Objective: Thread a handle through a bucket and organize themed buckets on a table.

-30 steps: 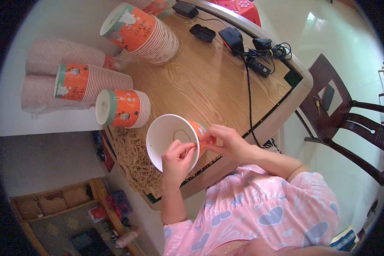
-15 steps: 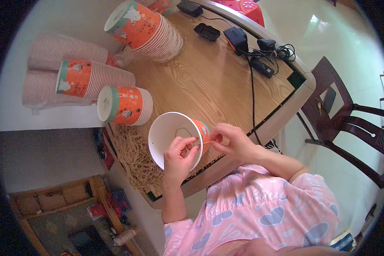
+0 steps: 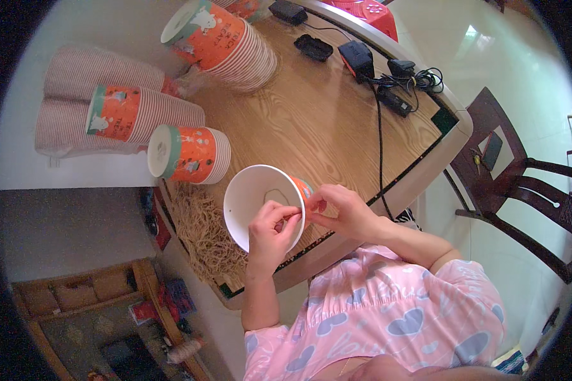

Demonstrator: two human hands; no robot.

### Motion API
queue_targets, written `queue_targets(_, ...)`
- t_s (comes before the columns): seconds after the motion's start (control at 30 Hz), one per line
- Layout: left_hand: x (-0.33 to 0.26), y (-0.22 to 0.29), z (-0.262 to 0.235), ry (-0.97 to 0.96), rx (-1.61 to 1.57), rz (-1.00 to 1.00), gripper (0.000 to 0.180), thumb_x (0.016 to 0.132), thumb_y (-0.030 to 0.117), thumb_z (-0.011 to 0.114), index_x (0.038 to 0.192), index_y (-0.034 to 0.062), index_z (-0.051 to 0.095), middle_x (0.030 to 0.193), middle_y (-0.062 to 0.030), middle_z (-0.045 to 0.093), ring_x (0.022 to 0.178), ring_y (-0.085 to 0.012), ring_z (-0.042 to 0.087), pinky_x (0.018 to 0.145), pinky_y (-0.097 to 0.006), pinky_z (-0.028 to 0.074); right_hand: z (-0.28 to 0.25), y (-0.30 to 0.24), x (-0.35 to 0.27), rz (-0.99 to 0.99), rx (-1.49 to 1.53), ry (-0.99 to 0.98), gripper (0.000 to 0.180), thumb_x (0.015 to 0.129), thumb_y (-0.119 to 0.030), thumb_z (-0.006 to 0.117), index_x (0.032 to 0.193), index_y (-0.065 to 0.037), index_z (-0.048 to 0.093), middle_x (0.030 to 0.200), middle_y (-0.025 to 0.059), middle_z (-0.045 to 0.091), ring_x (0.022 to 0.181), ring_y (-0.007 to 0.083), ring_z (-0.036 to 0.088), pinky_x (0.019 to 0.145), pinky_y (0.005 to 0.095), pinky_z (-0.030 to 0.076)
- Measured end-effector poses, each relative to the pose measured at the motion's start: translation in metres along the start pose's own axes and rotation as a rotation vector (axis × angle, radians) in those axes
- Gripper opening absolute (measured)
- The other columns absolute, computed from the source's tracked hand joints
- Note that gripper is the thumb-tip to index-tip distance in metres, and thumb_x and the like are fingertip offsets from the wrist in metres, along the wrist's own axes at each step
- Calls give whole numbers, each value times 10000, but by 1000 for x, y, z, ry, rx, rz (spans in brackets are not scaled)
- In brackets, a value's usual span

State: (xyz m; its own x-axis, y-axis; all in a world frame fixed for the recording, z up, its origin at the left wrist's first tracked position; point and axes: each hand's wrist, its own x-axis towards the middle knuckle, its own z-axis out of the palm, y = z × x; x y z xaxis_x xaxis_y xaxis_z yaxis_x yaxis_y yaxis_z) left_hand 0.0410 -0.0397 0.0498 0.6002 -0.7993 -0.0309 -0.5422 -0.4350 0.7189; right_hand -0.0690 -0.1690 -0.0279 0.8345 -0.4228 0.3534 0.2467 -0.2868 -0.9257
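A white-lined paper bucket (image 3: 243,206) with an orange and green printed outside lies tilted near the table's front edge, its mouth toward me. A thin tan cord (image 3: 274,192) loops inside it and runs behind my fingers. My left hand (image 3: 271,232) reaches into the mouth, thumb and fingers pinched on the cord at the inner wall by the rim. Outside that same wall, my right hand (image 3: 342,211) is closed in a pinch close to the printed side; what lies between its fingertips is hidden. A heap of loose tan cords (image 3: 203,238) lies left of the bucket.
Nested stacks of printed buckets stand at the left: a short stack (image 3: 194,155), a longer one (image 3: 143,114) and a tall one (image 3: 229,51). Black adapters (image 3: 357,60) and a cable (image 3: 379,146) lie on the wooden table (image 3: 305,120). A dark chair (image 3: 489,149) stands right.
Both hands have drawn closer together at the bucket's wall. A strand that showed at my right fingertips is no longer visible. The view has shifted slightly.
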Motion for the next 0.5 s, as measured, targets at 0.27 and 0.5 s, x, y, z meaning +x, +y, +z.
queue_targets(0.27,0,2,1,-18,-16,-24,113,751,-14,649,863,-2,656,764,-35,544,657,-95,530,569,-213,419,0,-1,1,-44,-22,30,151,737,-41,702,841,-47,593,774,63,594,707,187,580,649,295,446)
queue_targets(0.5,-3,-4,-3,39,-4,-9,99,763,31,668,862,29,669,740,-26,553,555,-76,468,496,-215,388,-18,5,-9,120,30,-16,150,743,-50,654,851,-43,550,793,88,579,766,242,585,707,345,450)
